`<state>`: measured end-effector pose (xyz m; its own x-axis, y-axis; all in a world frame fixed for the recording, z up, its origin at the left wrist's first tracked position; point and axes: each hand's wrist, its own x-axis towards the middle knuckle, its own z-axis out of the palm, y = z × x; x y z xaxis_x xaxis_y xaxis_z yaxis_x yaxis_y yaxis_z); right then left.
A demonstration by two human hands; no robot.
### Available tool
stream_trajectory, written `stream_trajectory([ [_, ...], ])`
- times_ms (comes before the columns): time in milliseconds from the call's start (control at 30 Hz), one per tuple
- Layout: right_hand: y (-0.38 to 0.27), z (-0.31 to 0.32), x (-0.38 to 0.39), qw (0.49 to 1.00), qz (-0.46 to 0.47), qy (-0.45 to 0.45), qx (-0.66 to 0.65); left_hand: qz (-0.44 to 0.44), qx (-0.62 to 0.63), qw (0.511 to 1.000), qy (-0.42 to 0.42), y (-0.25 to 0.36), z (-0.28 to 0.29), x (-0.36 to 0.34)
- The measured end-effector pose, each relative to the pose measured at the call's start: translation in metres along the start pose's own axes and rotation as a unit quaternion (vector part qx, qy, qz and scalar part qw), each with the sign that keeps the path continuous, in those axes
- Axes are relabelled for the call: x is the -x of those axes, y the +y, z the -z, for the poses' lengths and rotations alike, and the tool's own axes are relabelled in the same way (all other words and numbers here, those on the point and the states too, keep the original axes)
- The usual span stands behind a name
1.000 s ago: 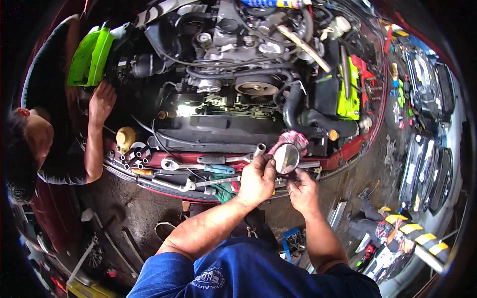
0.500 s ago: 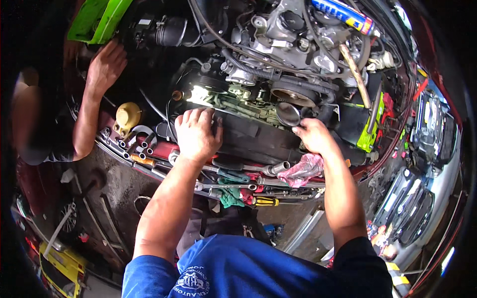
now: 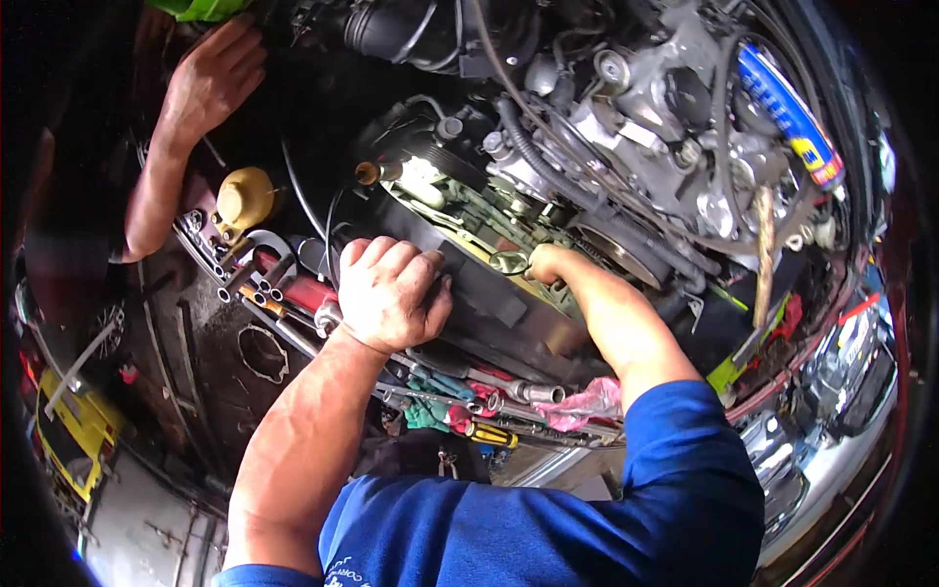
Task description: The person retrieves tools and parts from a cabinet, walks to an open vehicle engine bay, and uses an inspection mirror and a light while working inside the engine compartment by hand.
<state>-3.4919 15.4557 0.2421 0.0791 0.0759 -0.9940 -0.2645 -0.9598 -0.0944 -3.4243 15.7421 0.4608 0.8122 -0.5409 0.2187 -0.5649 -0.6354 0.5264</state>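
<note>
Over the front edge of an open engine bay, my left hand [image 3: 391,293] is closed with its knuckles up. Its fingertips are tucked out of sight, so anything in them is hidden. My right hand [image 3: 552,264] is closed on a small round inspection mirror [image 3: 508,262]. The mirror is down in the gap between a long dark panel [image 3: 489,298] and the engine's front, near a large ribbed pulley [image 3: 618,245]. A bright patch of light [image 3: 423,174] falls on the engine parts to the left of the mirror.
Wrenches, a yellow-handled screwdriver [image 3: 492,433] and a pink rag [image 3: 584,404] lie along the front edge. A co-worker's hand [image 3: 210,83] is at upper left, near a yellowish round reservoir [image 3: 245,199]. A blue spray can [image 3: 790,112] and a wooden stick [image 3: 764,256] lie on the engine's right.
My right hand has moved left with the mirror, which has tilted into the gap. My left hand has curled up tighter. The whole view has shifted and turned.
</note>
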Motion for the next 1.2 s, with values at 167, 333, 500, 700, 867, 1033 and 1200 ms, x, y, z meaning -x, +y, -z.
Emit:
stream_trajectory([
  [167,-0.002,-0.011,-0.061,0.995,0.000,0.034,-0.090,0.013,-0.010,1.000,-0.005,-0.005,-0.003,0.002],
  [333,-0.010,-0.020,-0.106,0.981,0.089,0.171,-0.027,0.014,0.005,1.000,-0.012,-0.010,-0.005,0.007],
  [500,-0.010,-0.027,-0.159,0.966,0.063,0.243,-0.055,0.009,0.007,1.000,-0.013,-0.012,-0.004,0.009],
  [700,-0.001,-0.039,-0.221,0.932,0.096,0.342,-0.070,0.020,0.008,0.999,-0.034,-0.012,-0.002,0.010],
  [867,0.000,-0.038,-0.222,0.929,0.107,0.349,-0.064,0.020,0.008,0.999,-0.029,-0.013,-0.003,0.011],
  [1033,-0.004,-0.030,-0.211,0.933,0.095,0.347,-0.020,0.024,0.012,0.999,-0.030,-0.013,-0.004,0.012],
  [1200,-0.009,-0.029,-0.203,0.930,0.088,0.356,-0.025,0.023,0.015,0.999,-0.025,-0.013,-0.004,0.012],
])
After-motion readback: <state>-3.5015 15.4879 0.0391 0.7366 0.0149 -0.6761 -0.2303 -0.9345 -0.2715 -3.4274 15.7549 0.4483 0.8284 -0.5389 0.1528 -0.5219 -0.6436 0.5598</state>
